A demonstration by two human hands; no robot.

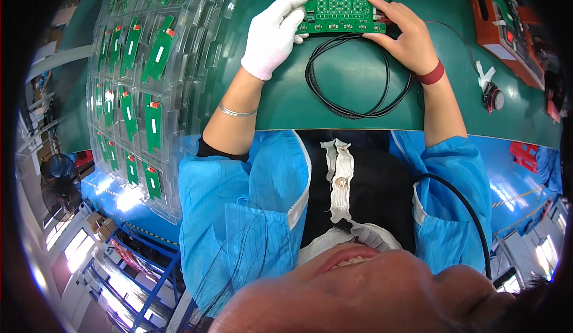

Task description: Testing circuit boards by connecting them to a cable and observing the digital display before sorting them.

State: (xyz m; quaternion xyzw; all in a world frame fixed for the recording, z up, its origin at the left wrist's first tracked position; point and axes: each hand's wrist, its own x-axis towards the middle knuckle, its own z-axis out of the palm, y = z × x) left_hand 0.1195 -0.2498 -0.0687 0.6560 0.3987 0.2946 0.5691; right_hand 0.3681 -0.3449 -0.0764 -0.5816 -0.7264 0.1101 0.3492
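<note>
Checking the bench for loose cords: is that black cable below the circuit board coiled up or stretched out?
Coiled. The black cable lies in loose loops on the green mat, just below the circuit board held by both hands.

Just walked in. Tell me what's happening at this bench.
A person holds a green circuit board on the green mat with both hands: the gloved left hand grips its left end, the bare right hand its right end. A coiled black cable lies just below. Clear trays of more boards sit to the left.
</note>
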